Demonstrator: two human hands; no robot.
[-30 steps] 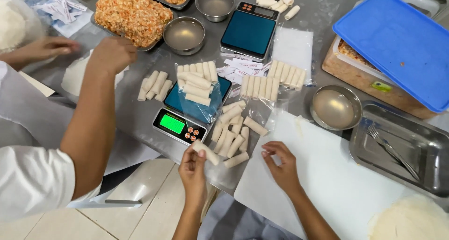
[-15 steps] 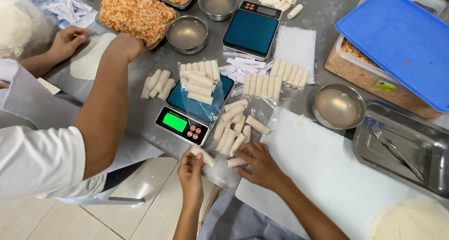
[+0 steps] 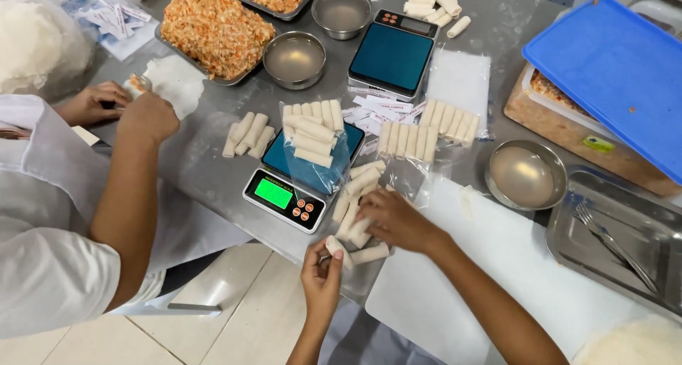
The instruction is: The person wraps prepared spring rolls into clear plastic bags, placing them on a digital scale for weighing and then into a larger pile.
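Rolls [image 3: 359,216] heaped at the table [image 3: 213,173] edge beside the scale [image 3: 285,200]: right hand [image 3: 394,219] fingers curled over several, left hand [image 3: 322,276] pinching one roll [image 3: 334,248]; best gathered gently, parallel, so the wrappers likely stay unbroken.
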